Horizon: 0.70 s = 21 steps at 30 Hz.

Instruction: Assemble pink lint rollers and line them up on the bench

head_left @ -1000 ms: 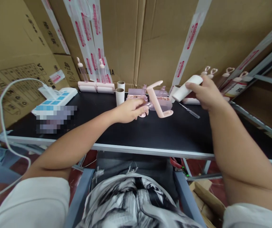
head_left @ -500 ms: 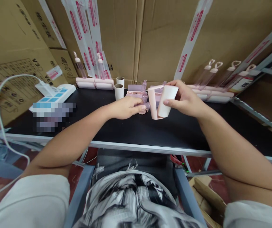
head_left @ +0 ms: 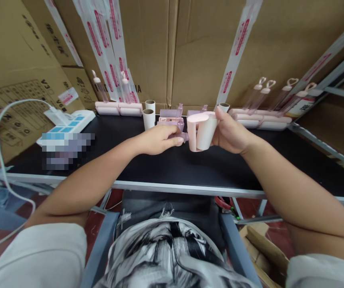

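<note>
Pinches the clear purple handle in the left hand, thumb and fingers closed on it. Grips the white roll in the right hand, with the thumb up by the top end. Has the pink frame between the two hands, just past the left fingertips and up off the black table. Has the roll touching the frame, or nearly, and leaning a bit. Cannot tell about the fit of the ends.

Could drop the roll by letting go too soon, with the ends not caught. Could bend the frame by pushing hard with the roll crooked. Could twist the frame away by pinching the handle too loosely.

Could bump the purple box just behind the left hand by turning it too far. Could tip the standing tubes near the left wrist with a big swing.
</note>
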Available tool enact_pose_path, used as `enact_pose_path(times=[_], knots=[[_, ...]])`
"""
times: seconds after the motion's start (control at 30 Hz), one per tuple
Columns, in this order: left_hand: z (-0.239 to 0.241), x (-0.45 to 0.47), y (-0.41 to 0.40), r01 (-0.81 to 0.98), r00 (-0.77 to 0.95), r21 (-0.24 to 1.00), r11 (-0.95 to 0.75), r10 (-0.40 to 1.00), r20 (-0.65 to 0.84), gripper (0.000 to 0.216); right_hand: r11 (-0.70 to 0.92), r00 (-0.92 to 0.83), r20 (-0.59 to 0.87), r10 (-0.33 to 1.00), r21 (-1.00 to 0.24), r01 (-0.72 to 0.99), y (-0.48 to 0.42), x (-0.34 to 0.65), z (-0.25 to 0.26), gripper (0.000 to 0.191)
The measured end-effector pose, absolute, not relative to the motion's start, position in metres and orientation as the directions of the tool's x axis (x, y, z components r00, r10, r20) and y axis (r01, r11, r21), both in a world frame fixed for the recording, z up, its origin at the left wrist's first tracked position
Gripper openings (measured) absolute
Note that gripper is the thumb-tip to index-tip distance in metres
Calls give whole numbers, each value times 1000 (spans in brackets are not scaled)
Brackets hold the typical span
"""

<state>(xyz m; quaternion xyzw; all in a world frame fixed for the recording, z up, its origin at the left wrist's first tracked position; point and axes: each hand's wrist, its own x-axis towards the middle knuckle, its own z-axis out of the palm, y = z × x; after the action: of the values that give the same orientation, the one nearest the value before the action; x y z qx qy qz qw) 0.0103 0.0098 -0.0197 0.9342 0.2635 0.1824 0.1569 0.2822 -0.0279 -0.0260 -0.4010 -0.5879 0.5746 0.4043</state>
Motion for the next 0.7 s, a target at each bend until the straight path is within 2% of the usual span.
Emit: enact_pose_path(times=[0.07, 0.23, 0.33, 0.43, 0.47, 0.6, 0.7], knots=[[-20, 11, 9, 427, 801, 368, -826, 534, 270, 39, -16, -382, -5, 924, -999, -27, -30, 280, -25, 69], [-19, 9, 6, 417, 817, 398, -817, 529, 229, 36, -28, -348, 21, 937, -990, -135, -32, 271, -31, 46], [-20, 8, 2, 381, 795, 370, -847, 505, 337, 47, -58, -322, 3, 947, -982, -179, -34, 262, -36, 42], [-26, 11, -2, 330, 755, 269, -905, 424, 500, 80, -77, -326, -15, 945, -981, -177, -37, 254, -42, 44], [-29, 12, -2, 307, 748, 228, -924, 382, 543, 83, -82, -345, -20, 938, -983, -165, -37, 252, -45, 46], [-43, 19, 1, 242, 730, 18, -970, 194, 656, 64, -73, -424, 4, 905, -984, -165, -39, 245, -57, 51], [-50, 24, 3, 266, 690, -112, -957, 108, 716, 59, -73, -406, 19, 913, -975, -210, -40, 240, -63, 54]])
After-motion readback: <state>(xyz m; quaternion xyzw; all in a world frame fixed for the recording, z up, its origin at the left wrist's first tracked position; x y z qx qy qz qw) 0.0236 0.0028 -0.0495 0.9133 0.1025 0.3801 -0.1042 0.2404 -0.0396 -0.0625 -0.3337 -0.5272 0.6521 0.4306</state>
